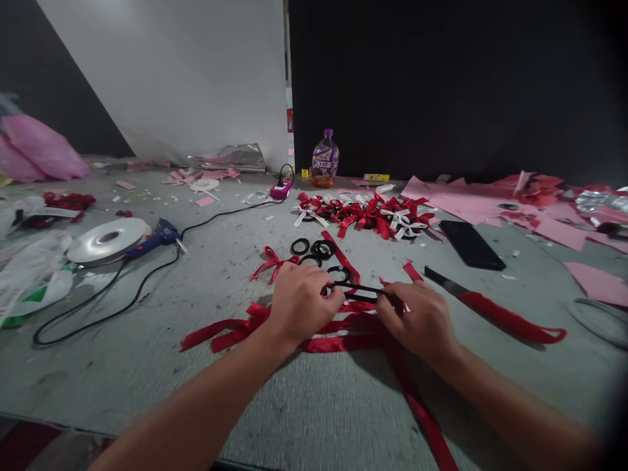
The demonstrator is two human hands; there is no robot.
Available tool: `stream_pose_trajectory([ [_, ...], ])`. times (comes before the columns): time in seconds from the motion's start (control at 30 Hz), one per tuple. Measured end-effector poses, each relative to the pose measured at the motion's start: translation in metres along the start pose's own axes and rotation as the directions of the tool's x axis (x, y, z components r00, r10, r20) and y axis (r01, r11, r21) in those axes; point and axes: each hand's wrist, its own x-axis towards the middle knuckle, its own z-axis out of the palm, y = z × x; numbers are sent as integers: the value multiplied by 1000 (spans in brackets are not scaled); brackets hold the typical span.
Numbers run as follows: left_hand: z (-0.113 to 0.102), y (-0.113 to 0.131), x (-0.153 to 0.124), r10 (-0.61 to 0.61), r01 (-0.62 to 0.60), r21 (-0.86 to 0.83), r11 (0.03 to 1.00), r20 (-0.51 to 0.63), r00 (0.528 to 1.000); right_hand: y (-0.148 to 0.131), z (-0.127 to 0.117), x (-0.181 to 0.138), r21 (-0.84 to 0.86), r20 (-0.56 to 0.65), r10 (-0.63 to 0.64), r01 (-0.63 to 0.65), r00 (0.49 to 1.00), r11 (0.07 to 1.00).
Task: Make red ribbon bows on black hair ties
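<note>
My left hand [300, 302] and my right hand [418, 322] rest low on the grey table [206, 366], each pinching one end of a black hair band [359, 290] stretched taut between them. Under both hands lie loose lengths of red ribbon [230, 332]. Just beyond my fingers sit several black hair bands [316, 248] and one red ribbon bow [271, 262]. Further back is a heap of finished red and white bows [369, 214].
A blue glue gun [156, 239] with a black cord lies left, beside a white ribbon spool [106, 239]. Red-handled scissors [490, 309] and a black phone [471, 244] lie right. Pink paper sheets [559, 230] cover the right side. A purple-capped bottle [324, 159] stands at the back.
</note>
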Motion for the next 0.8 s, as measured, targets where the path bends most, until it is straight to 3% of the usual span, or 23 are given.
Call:
stream_pose_trajectory([
  [0.13, 1, 9, -5, 93, -91, -60, 994, 27, 995, -8, 0, -2, 46, -29, -54, 55, 998, 997],
  [0.33, -2, 9, -4, 103, -101, -98, 990, 19, 995, -10, 0, -3, 65, -35, -67, 69, 997, 996],
  [0.8, 2, 10, -5, 159, -162, -78, 984, -45, 986, -11, 0, -6, 112, -73, 32, -24, 997, 993],
])
